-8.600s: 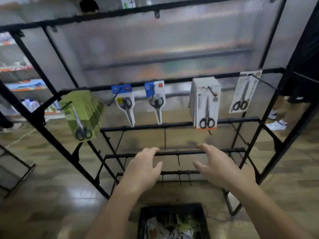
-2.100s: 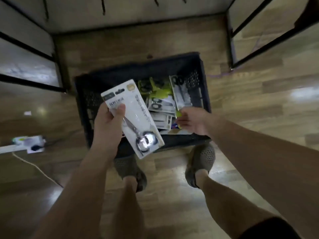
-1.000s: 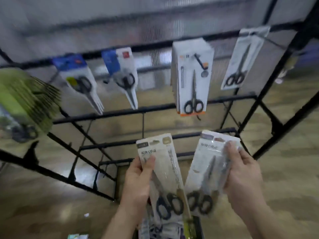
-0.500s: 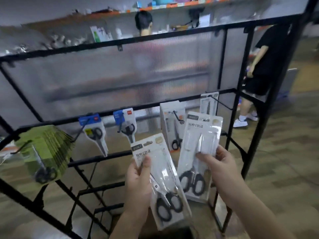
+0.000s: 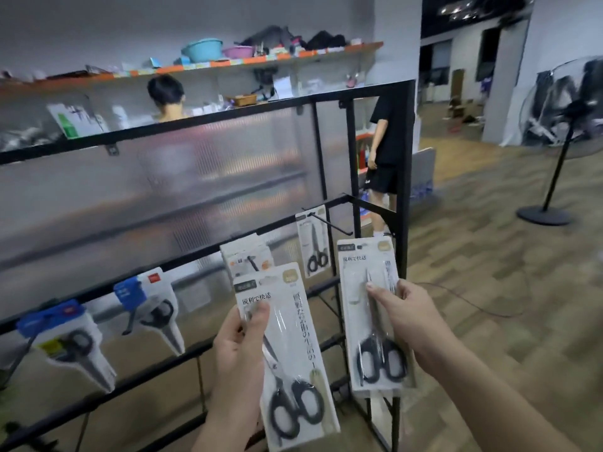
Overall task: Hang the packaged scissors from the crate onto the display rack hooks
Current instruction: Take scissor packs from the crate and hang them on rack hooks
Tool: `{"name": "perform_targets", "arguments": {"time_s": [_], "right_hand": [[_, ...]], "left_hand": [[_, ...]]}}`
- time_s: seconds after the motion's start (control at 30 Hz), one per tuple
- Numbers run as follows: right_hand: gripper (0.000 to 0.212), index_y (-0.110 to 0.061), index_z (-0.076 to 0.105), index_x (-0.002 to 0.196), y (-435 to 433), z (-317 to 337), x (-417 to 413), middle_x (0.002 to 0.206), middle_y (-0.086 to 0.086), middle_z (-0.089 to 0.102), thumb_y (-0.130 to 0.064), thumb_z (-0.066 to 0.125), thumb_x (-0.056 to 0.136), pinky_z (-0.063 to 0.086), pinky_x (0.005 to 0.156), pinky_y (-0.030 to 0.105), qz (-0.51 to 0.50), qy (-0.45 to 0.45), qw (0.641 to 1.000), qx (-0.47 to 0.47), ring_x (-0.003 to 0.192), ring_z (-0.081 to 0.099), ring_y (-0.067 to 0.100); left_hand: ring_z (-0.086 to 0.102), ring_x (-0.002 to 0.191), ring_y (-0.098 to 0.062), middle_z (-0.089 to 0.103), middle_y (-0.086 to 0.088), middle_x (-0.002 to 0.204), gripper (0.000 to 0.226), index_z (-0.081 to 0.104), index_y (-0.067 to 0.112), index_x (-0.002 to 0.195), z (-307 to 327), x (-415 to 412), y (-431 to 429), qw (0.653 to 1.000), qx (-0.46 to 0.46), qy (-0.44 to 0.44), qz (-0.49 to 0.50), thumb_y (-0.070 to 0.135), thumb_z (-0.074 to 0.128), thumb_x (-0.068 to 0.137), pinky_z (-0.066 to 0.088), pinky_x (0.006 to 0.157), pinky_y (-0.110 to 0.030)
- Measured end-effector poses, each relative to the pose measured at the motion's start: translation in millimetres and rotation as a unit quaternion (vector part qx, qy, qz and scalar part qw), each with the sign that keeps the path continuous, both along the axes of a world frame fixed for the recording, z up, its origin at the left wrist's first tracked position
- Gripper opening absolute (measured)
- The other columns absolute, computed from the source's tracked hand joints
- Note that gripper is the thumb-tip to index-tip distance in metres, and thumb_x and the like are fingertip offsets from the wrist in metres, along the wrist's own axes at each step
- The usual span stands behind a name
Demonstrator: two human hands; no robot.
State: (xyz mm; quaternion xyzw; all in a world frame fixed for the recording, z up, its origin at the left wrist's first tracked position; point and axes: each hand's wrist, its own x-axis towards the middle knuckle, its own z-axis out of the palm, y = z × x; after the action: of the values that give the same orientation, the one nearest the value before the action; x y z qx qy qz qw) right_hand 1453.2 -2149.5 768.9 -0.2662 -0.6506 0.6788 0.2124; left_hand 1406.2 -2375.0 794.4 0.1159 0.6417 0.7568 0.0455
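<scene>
My left hand (image 5: 239,350) grips a white pack of black-handled scissors (image 5: 290,353), thumb across its top left. My right hand (image 5: 409,324) holds a second identical pack (image 5: 365,288) upright, a little higher and to the right. Both packs are in front of the black display rack (image 5: 404,197). On the rack's rail, a long hook (image 5: 329,220) at the right carries one matching pack (image 5: 315,246); a white boxed stack (image 5: 244,259) hangs just behind my left pack. The crate is out of view.
Blue-topped scissor packs (image 5: 153,308) (image 5: 65,337) hang further left on the rail. A ribbed translucent panel (image 5: 163,184) backs the rack. Two people stand behind it, one at a shelf (image 5: 164,99), one at the right (image 5: 385,151). A floor fan (image 5: 561,141) stands on the wooden floor.
My view has swung up and right from the crate to the rack. Both hands have risen with their packs; the right pack now sits closer to the right-hand hook.
</scene>
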Motion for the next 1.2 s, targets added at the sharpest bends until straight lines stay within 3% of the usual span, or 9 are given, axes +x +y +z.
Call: {"name": "perform_targets", "arguments": {"time_s": [0.07, 0.23, 0.33, 0.43, 0.53, 0.67, 0.73, 1.0, 1.2], "right_hand": [[0.020, -0.015, 0.073, 0.104, 18.5, -1.6, -17.4, 0.091, -0.005, 0.080, -0.033, 0.071, 0.096, 0.062, 0.080, 0.036, 0.017, 0.008, 1.000, -0.007, 0.085, 0.076, 0.013], [0.025, -0.019, 0.072, 0.106, 65.6, -10.7, -57.4, 0.089, -0.008, 0.079, -0.041, 0.070, 0.095, 0.060, 0.068, 0.029, 0.083, -0.002, 0.996, -0.012, 0.079, 0.076, 0.009], [0.024, -0.020, 0.072, 0.106, 84.8, -17.8, -78.4, 0.087, -0.011, 0.079, -0.041, 0.070, 0.095, 0.059, 0.064, 0.025, 0.111, -0.003, 0.994, -0.017, 0.078, 0.076, 0.007], [0.025, -0.023, 0.070, 0.108, 94.2, -25.2, -93.1, 0.092, -0.010, 0.079, -0.044, 0.070, 0.094, 0.063, 0.076, 0.036, 0.156, -0.012, 0.987, -0.030, 0.082, 0.077, 0.010], [0.026, -0.025, 0.067, 0.108, 99.8, -29.0, -98.2, 0.093, -0.006, 0.079, -0.047, 0.068, 0.094, 0.064, 0.077, 0.043, 0.197, -0.023, 0.980, -0.029, 0.083, 0.078, 0.014], [0.021, -0.018, 0.066, 0.113, 103.7, -24.0, -94.5, 0.095, -0.004, 0.079, -0.032, 0.066, 0.097, 0.063, 0.067, 0.030, 0.254, 0.028, 0.965, -0.052, 0.086, 0.078, 0.015], [0.022, -0.015, 0.068, 0.113, 104.5, -23.6, -92.2, 0.097, 0.000, 0.080, -0.028, 0.066, 0.096, 0.064, 0.068, 0.031, 0.260, 0.058, 0.963, -0.045, 0.088, 0.078, 0.017], [0.029, -0.007, 0.068, 0.109, 113.9, -35.1, -99.8, 0.094, 0.008, 0.079, -0.030, 0.067, 0.092, 0.064, 0.065, 0.035, 0.264, 0.067, 0.958, -0.084, 0.086, 0.078, 0.024], [0.034, -0.011, 0.071, 0.109, 124.6, -48.6, -126.8, 0.099, 0.004, 0.080, -0.041, 0.065, 0.094, 0.063, 0.073, 0.038, 0.315, 0.035, 0.947, -0.049, 0.090, 0.078, 0.018]], "left_hand": [[0.075, 0.098, -0.021, 0.079, -0.001, 0.102, 0.017, 0.072, 0.026, 0.102, 5.2, -8.8, 20.5, 1.000, -0.014, 0.009, -0.012, 0.036, 0.059, 0.098, 0.055, 0.078, -0.028], [0.076, 0.097, -0.025, 0.079, -0.003, 0.104, 0.019, 0.072, 0.031, 0.100, 6.9, -36.2, 67.9, 0.998, -0.056, 0.011, 0.012, 0.043, 0.057, 0.100, 0.057, 0.091, -0.050], [0.076, 0.099, -0.024, 0.079, -0.002, 0.105, 0.022, 0.069, 0.023, 0.110, 2.8, -47.0, 93.4, 0.998, -0.055, 0.012, 0.036, 0.039, 0.056, 0.100, 0.058, 0.086, -0.043], [0.073, 0.108, -0.027, 0.077, -0.006, 0.111, 0.025, 0.069, 0.022, 0.113, -5.7, -54.8, 113.2, 0.996, -0.058, -0.002, 0.066, 0.040, 0.059, 0.098, 0.055, 0.098, -0.052], [0.068, 0.109, -0.045, 0.073, -0.019, 0.111, 0.015, 0.074, 0.029, 0.097, -15.4, -61.0, 126.7, 0.994, -0.032, -0.026, 0.101, 0.035, 0.060, 0.098, 0.051, 0.099, -0.065], [0.074, 0.100, -0.038, 0.076, -0.018, 0.107, 0.017, 0.069, 0.015, 0.107, -20.0, -61.2, 139.8, 0.992, -0.012, -0.030, 0.122, 0.023, 0.055, 0.101, 0.063, 0.079, -0.045], [0.076, 0.093, -0.032, 0.077, -0.016, 0.103, 0.017, 0.064, 0.009, 0.109, -17.0, -60.2, 142.8, 0.992, -0.011, -0.025, 0.125, 0.020, 0.053, 0.101, 0.063, 0.072, -0.035], [0.075, 0.079, -0.024, 0.076, -0.009, 0.088, 0.018, 0.064, 0.010, 0.098, -12.5, -62.3, 149.6, 0.987, -0.009, -0.012, 0.157, 0.027, 0.058, 0.093, 0.062, 0.066, -0.030], [0.076, 0.087, -0.027, 0.077, -0.014, 0.098, 0.014, 0.067, 0.010, 0.099, -19.5, -59.6, 169.6, 0.991, 0.001, -0.019, 0.136, 0.019, 0.057, 0.098, 0.063, 0.068, -0.031]]}}
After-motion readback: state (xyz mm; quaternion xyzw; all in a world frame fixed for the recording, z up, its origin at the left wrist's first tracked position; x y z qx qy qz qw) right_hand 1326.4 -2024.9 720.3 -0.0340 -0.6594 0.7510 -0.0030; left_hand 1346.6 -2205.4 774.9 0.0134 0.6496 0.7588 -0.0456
